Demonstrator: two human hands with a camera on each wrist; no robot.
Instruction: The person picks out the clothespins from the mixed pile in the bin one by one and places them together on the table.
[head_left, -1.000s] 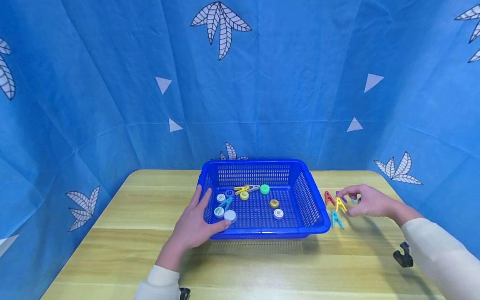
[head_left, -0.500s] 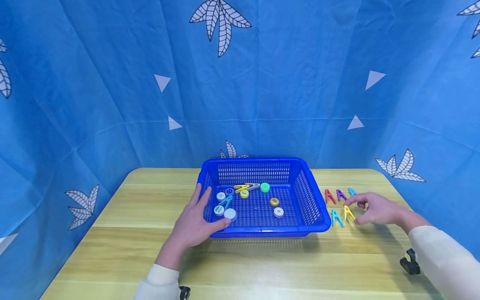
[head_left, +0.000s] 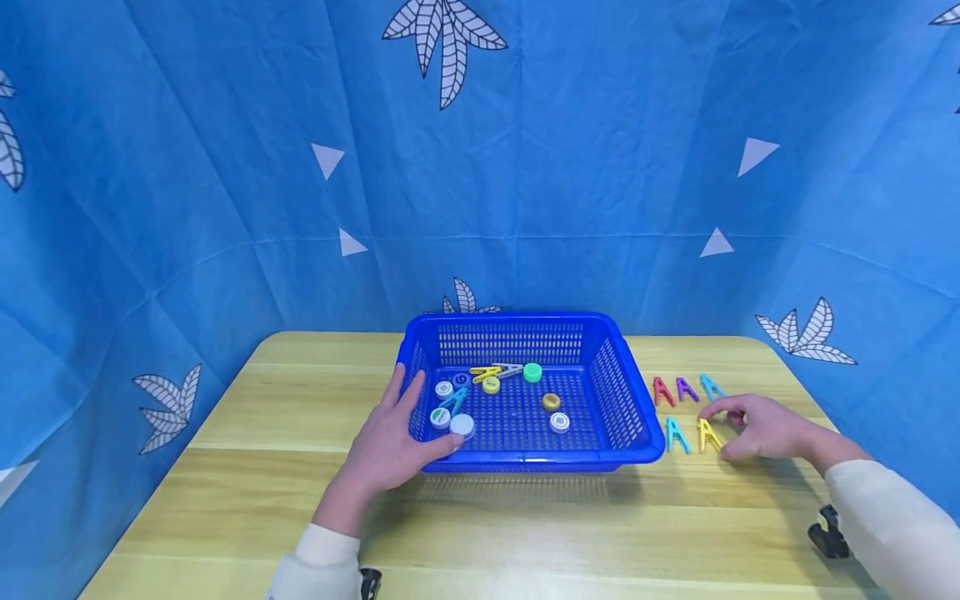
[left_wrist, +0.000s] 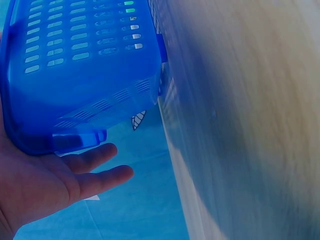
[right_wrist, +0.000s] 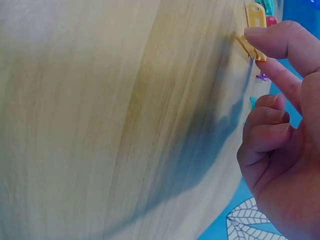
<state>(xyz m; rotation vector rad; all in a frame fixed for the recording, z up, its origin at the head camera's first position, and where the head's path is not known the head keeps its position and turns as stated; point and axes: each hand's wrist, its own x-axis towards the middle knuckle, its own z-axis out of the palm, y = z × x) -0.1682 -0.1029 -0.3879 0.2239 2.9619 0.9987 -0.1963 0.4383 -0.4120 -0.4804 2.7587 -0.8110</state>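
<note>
My right hand [head_left: 765, 429] pinches a yellow clothespin [head_left: 708, 435] between thumb and index finger, close over the table on the right; its other fingers are curled in the right wrist view. A light-blue clothespin [head_left: 677, 435] lies left of it. Behind are a red [head_left: 662, 391], a purple [head_left: 686, 389] and another light-blue clothespin [head_left: 712, 387] in a row. My left hand [head_left: 386, 450] rests spread at the near left corner of a blue plastic basket [head_left: 540, 457], thumb over the front rim. In the left wrist view two straight fingers [left_wrist: 105, 181] extend beside the basket's outer wall.
Several bottle caps lie in the basket, among them a green cap [head_left: 532, 372] and a white cap [head_left: 462, 427], with yellow, grey and light-blue clothespins [head_left: 454, 401]. The wooden table [head_left: 300, 467] ends at a blue curtain [head_left: 570, 167].
My right hand has moved right and toward me with the yellow clothespin, from beside the red one to right of the near light-blue one. My left hand stays at the basket.
</note>
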